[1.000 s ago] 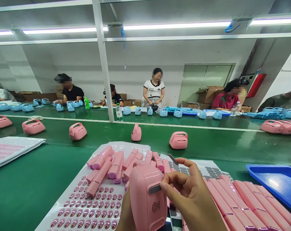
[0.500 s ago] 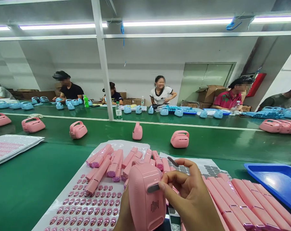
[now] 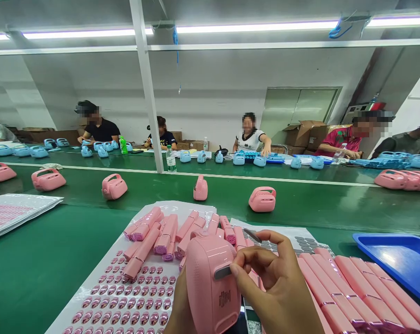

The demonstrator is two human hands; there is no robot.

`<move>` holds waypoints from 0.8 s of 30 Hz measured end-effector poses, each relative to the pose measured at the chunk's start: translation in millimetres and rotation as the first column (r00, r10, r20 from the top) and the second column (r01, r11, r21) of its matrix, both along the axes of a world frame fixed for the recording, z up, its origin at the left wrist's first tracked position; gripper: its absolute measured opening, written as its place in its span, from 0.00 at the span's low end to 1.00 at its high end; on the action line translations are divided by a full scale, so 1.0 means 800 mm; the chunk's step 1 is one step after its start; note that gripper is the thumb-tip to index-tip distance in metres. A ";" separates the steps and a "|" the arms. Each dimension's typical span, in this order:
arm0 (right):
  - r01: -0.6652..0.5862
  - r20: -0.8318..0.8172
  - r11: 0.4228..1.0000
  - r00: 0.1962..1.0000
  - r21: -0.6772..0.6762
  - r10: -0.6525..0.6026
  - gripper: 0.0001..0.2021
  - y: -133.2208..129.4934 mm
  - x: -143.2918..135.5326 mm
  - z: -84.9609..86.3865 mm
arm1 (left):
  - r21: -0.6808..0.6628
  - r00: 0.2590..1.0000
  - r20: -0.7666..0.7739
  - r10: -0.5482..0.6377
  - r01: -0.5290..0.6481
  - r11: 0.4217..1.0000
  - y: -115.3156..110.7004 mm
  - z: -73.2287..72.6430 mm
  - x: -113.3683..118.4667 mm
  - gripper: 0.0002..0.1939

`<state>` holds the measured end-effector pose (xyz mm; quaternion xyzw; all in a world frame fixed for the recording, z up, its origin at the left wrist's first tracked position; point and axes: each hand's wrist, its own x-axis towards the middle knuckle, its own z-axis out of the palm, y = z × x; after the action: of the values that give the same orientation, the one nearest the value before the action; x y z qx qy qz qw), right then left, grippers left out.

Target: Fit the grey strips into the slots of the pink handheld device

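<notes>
Casing of rounded pink plastic (image 3: pixel 205 278) is held up at bottom centre, its dark slotted grille (image 3: pixel 225 299) facing the camera. Its left side is clasped by the left hand (image 3: pixel 178 306), whose fingers are hidden behind it. On the casing, the right end of a dark grey oval strip (image 3: pixel 223 272) is pinched between the thumb and a curled finger of the right hand (image 3: pixel 274 278); a second dark grey oval piece (image 3: pixel 252 235) is carried at the tip of the extended finger above, apart from the casing.

Just beyond, slim pink plastic bars (image 3: pixel 142 254) with metallic ends are heaped on a white backing sheet (image 3: pixel 175 207) lined with shiny pink oval stickers (image 3: pixel 113 304). To the right, more pink bars (image 3: pixel 356 292) are laid side by side, near a white sheet of grey ovals (image 3: pixel 286 232) and a shallow blue plastic tray (image 3: pixel 401 260). At left, printed white sheets (image 3: pixel 22 213) are stacked on the green worktop (image 3: pixel 74 250).

Farther off, pink plastic units with loop handles (image 3: pixel 262 199) are spaced out. Past a pale dividing strip (image 3: pixel 265 180), light blue plastic units (image 3: pixel 238 159) are lined up, and blue pieces are reached over by a person in a white shirt (image 3: pixel 252 140). Brown cardboard boxes (image 3: pixel 307 134) are stacked by the wall.
</notes>
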<state>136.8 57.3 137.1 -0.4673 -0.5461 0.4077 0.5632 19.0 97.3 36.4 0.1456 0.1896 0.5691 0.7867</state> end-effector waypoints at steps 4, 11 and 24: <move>0.018 0.006 1.000 1.000 0.014 -0.018 0.20 0.000 -0.003 0.001 | -0.015 1.000 0.022 -0.016 0.017 1.000 -0.001 -0.003 0.001 0.14; 0.058 0.011 0.998 0.998 0.034 -0.058 0.20 0.000 -0.007 0.000 | -0.021 1.000 0.010 -0.012 0.012 1.000 0.002 -0.014 -0.001 0.15; 0.099 -0.048 0.973 0.995 0.210 -0.091 0.22 0.012 -0.014 -0.026 | 0.024 1.000 0.017 0.025 -0.025 0.999 0.015 -0.027 -0.002 0.15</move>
<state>125.2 67.0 116.7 -0.4224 -0.5524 0.3286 0.6391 17.5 108.9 14.4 0.1479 0.1781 0.5824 0.7792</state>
